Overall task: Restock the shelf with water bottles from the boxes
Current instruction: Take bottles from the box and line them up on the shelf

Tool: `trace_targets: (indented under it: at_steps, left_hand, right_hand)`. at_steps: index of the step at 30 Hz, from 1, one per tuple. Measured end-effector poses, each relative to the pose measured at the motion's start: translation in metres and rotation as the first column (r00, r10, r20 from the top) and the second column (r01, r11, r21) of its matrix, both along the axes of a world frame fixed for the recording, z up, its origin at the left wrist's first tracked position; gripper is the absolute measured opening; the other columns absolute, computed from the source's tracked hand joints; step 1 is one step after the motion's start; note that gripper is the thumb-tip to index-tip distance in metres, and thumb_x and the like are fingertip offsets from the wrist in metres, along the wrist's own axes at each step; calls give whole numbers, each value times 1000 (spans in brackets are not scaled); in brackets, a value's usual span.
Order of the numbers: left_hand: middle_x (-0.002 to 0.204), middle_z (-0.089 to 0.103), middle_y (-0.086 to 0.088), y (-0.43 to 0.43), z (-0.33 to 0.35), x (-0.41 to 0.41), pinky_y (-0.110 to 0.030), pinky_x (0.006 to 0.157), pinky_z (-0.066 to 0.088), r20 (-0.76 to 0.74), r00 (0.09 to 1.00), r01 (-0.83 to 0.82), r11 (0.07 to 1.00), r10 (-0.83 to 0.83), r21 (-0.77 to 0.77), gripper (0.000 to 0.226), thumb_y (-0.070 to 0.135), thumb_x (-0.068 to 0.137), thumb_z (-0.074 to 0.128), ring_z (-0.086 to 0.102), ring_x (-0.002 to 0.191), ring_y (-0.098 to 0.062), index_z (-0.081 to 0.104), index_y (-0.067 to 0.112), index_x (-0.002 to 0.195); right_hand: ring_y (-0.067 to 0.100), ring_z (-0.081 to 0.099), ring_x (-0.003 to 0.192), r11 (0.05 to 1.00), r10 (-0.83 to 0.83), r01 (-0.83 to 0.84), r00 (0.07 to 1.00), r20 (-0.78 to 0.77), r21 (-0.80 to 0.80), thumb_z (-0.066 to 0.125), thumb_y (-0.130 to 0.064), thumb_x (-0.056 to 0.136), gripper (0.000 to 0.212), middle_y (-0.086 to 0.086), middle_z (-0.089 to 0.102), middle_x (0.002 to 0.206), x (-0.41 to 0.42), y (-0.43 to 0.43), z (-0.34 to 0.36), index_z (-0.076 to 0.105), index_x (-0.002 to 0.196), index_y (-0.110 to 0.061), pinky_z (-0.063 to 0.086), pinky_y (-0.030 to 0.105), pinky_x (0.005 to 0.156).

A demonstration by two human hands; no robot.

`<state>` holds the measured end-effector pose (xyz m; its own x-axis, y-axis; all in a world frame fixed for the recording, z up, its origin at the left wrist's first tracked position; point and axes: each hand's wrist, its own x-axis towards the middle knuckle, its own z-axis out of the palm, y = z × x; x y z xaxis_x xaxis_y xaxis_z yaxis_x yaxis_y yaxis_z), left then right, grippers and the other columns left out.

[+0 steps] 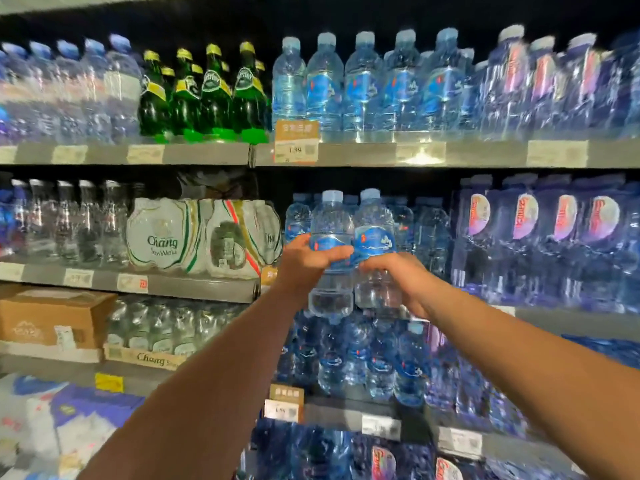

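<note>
My left hand (308, 259) grips a clear water bottle with a blue label and pale cap (330, 233), held upright in front of the middle shelf. My right hand (394, 275) grips a second matching bottle (373, 230) right beside the first; the two bottles touch side by side. Behind them stands a row of the same blue-label bottles (426, 230) on the middle shelf. More of these bottles fill the shelf above (363, 84) and the shelf below (367, 355).
Green glass bottles (204, 91) stand on the top shelf, left. Wrapped Chang packs (201, 233) sit left of my hands. A cardboard box (52, 317) rests on the lower left shelf. Purple-label bottle packs (540, 237) fill the right. A price tag (296, 142) hangs above.
</note>
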<state>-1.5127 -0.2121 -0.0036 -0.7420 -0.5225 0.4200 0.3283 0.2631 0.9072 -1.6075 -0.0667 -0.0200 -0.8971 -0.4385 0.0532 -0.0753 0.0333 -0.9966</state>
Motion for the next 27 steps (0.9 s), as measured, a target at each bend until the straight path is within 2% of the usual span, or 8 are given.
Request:
trace_targets:
  at_steps: [3, 5, 8, 12, 19, 21, 23, 27]
  left_hand:
    - [78, 62, -6, -8, 4, -23, -15, 62, 44, -14, 993, -115, 990, 114, -80, 31, 25, 68, 84, 56, 71, -19, 65, 5, 83]
    - [101, 67, -6, -11, 7, -33, -25, 86, 51, 2, 993, -116, 992, 116, -58, 48, 35, 62, 87, 63, 92, -22, 65, 10, 96]
    - [135, 48, 2, -18, 11, -44, -39, 107, 39, 54, 994, -90, 996, 90, -12, 88, 40, 63, 86, 48, 124, -20, 46, 15, 138]
    - [148, 39, -3, -35, 10, -66, -38, 108, 37, 60, 996, -72, 997, 73, -26, 92, 38, 68, 83, 43, 131, -21, 37, 15, 145]
    - [122, 52, 8, -57, 11, -95, -37, 106, 40, -3, 993, -119, 987, 120, -105, 82, 45, 60, 86, 51, 120, -19, 55, 9, 127]
    - [108, 67, 1, -65, 13, -103, -44, 96, 48, 4, 994, -111, 988, 112, -109, 74, 51, 49, 86, 62, 101, -19, 64, 13, 108]
    - [91, 70, -4, -76, 10, -114, -45, 87, 53, -14, 995, -95, 990, 94, -106, 48, 34, 56, 90, 63, 82, -18, 65, 12, 91]
    - [73, 68, 6, -98, -1, -129, -33, 66, 51, -68, 996, -73, 985, 63, -159, 32, 19, 62, 89, 61, 64, -4, 63, 18, 81]
  right_hand:
    - [30, 63, 109, 999, 32, -32, 999, -12, 9, 89, -42, 22, 115, 5, 64, 122, -19, -10, 8, 54, 129, -20, 50, 56, 90]
    - [27, 59, 113, 998, 65, -65, 998, -21, -11, 88, -41, 30, 106, 4, 62, 124, -23, -15, 11, 55, 127, -17, 48, 53, 94]
    - [23, 52, 119, 996, 87, -87, 995, -41, -14, 88, -52, 22, 129, 2, 51, 136, -27, -22, 15, 43, 137, -14, 43, 48, 97]
    - [25, 38, 133, 998, 56, -56, 998, -9, -24, 83, -38, 53, 109, 2, 36, 150, -35, -33, 18, 32, 146, -13, 33, 48, 98]
    - [28, 27, 141, 991, -28, 28, 1000, 7, -128, 72, -16, 81, 100, 6, 16, 159, -52, -58, 23, 3, 153, -15, 27, 45, 108]
    - [28, 32, 138, 986, -68, 65, 998, -10, -155, 71, -13, 81, 95, 8, 24, 156, -53, -63, 24, 9, 152, -11, 32, 40, 100]
    - [26, 42, 127, 980, -114, 107, 993, -34, -167, 70, -8, 81, 83, 9, 39, 145, -59, -73, 22, 21, 148, -8, 32, 34, 89]
    - [21, 55, 105, 976, -157, 144, 985, -71, -162, 76, -6, 74, 59, 2, 60, 115, -72, -94, 12, 47, 125, -12, 41, 33, 86]
